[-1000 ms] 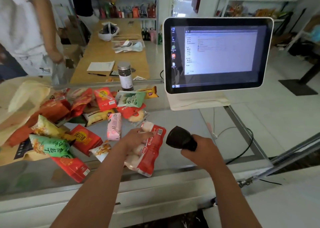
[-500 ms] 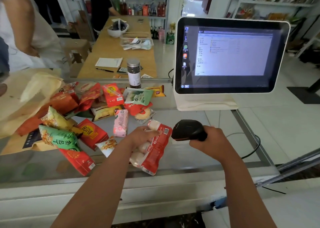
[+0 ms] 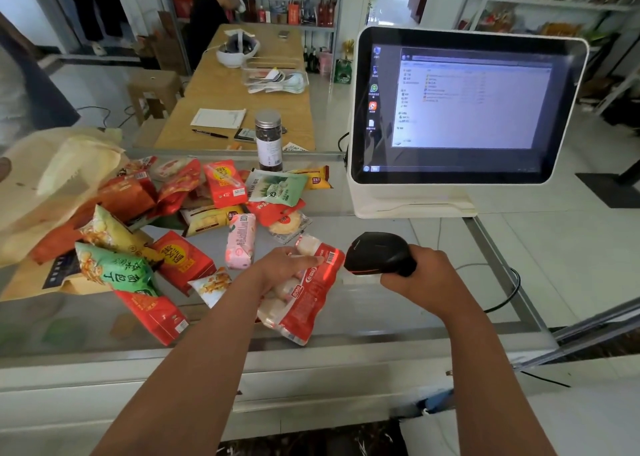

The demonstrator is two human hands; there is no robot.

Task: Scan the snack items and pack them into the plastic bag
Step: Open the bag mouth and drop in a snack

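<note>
Fingers [image 3: 308, 258] of the left hand [image 3: 284, 266] curl over a long red-and-clear plastic snack pack [image 3: 310, 301], barcode end just left of the black handheld scanner [image 3: 377, 252], long axis running back toward the person; the right hand [image 3: 422, 273] grips that scanner.

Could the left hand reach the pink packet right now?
Reach, likely yes: the pink packet lies uncovered beside the left hand. But that hand grips the red pack at the scanner.

place: shop | checkout screen [image 3: 467, 109] | stocked shelves [image 3: 294, 9] | barcode scanner [image 3: 379, 253]
</note>
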